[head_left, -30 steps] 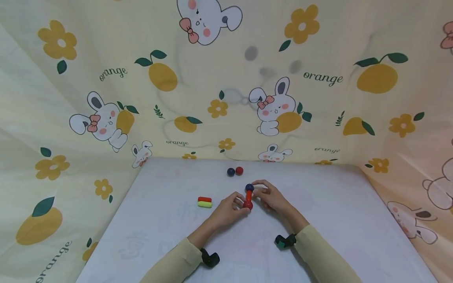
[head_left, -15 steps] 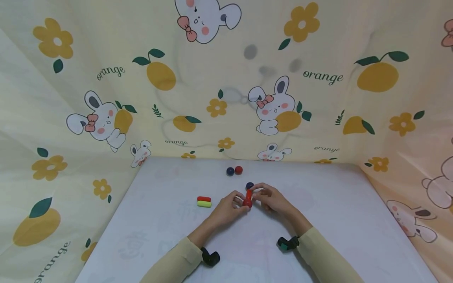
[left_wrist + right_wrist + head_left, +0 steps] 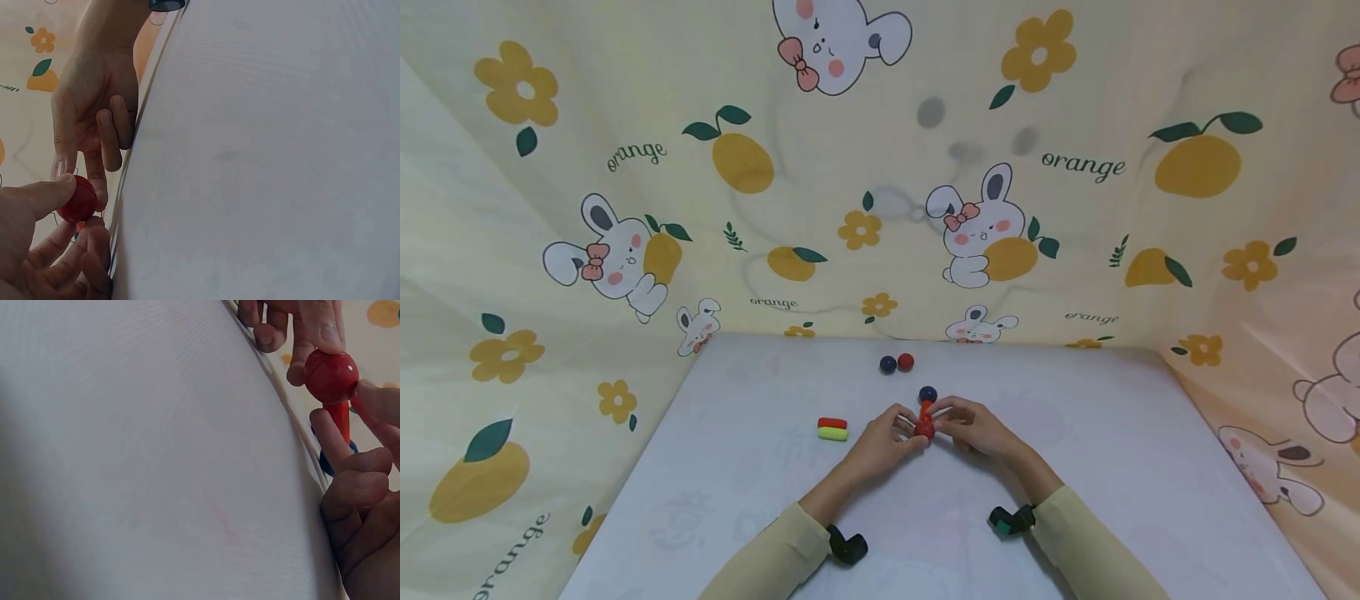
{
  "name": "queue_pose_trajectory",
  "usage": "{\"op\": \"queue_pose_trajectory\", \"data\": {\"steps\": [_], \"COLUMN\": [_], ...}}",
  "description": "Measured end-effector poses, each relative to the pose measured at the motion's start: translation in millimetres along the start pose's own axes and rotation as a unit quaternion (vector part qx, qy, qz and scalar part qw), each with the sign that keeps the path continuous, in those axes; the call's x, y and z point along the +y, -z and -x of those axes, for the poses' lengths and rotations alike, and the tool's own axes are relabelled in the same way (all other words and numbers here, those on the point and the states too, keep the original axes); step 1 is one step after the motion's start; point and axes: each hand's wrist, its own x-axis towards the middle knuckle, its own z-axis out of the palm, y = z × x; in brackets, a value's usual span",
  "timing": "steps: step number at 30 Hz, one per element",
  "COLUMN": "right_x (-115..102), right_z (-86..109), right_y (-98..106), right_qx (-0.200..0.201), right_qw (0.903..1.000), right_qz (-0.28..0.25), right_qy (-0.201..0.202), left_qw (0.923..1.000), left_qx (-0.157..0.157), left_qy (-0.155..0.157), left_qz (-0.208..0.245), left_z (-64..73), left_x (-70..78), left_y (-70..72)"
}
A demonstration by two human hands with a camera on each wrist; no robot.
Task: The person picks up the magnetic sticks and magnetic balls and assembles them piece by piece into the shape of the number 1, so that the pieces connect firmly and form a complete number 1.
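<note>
A toy piece lies between my hands: a red ball at the near end, a short red stick and a dark blue ball at the far end. My left hand pinches the red ball between thumb and fingers. From the other side, my right hand holds the piece where stick and red ball meet, its fingertips on either side. In the right wrist view, the blue ball is mostly hidden behind the right fingers. The red ball shows plainly in the left wrist view.
On the white table, a loose dark blue ball and red ball sit side by side at the back. A red stick and a yellow-green stick lie together left of the hands. A patterned cloth hangs behind.
My right hand's fingertips have shifted from beside the blue ball down along the stick toward the red ball. My left hand keeps its pinch on the red ball, nearly still.
</note>
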Motion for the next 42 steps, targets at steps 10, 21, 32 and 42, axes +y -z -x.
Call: {"op": "queue_pose_trajectory", "data": {"steps": [10, 21, 32, 42], "right_x": [0, 6, 1, 1], "right_z": [-1.5, -6.9, -7.7, -11.8], "right_y": [-2, 0, 0, 3], "right_qx": [-0.015, -0.044, -0.067, -0.036], "right_qw": [0.9999, 0.9988, 0.9975, 0.9989], "right_qz": [-0.002, -0.011, -0.01, 0.029], "right_qy": [-0.001, 0.016, 0.02, 0.012], "left_qw": [0.9999, 0.9995, 0.9991, 0.9968], "left_qx": [0.01, 0.024, 0.031, 0.05], "left_qy": [0.0, 0.002, -0.002, -0.007], "left_qz": [-0.01, -0.019, -0.028, -0.062], "left_z": [0.5, 0.5, 1.8, 13.8], "left_x": [-1.7, -1.7, -2.6, 2.0], "left_y": [0.4, 0.4, 1.5, 13.5]}}
